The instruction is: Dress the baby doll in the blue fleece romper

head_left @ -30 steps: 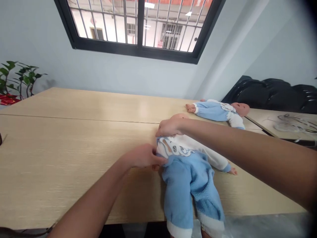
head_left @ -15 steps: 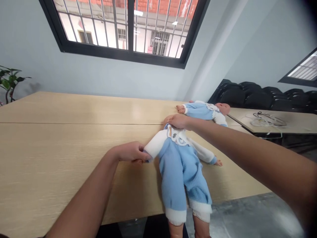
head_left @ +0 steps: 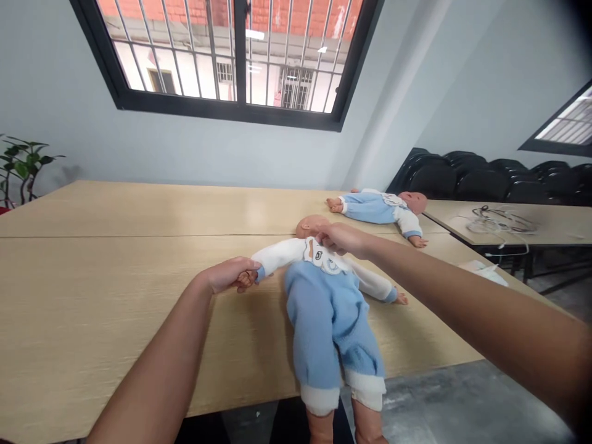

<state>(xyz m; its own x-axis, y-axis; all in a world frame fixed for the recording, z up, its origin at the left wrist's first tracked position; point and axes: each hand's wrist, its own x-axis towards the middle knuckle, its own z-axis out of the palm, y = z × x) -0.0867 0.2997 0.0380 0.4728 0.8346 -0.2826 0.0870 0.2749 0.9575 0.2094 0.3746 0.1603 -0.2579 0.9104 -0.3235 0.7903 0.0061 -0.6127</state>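
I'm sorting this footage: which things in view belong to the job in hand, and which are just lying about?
In the job:
near doll, its arm in the left hand, the right hand at its chest

Lying or standing about:
second doll
cables
white flat item
black chairs
plant

Lighting in the head view is bright and fairly even, with daylight showing at the window (head_left: 240, 61), where the pale building (head_left: 206, 74) outside is nearly washed out and small white reflections mark the glass. Soft shadows lie on the table (head_left: 139, 296) beside the doll (head_left: 324, 302), a faint one falls on the wall (head_left: 208, 148) near the plant (head_left: 28, 163), and a mild sheen sits toward the table's far edge. The doll is reasonably sharp; the black chairs (head_left: 481, 182) lose detail, wide-angle stretch affects the margins, and the top right corner darkens to black.
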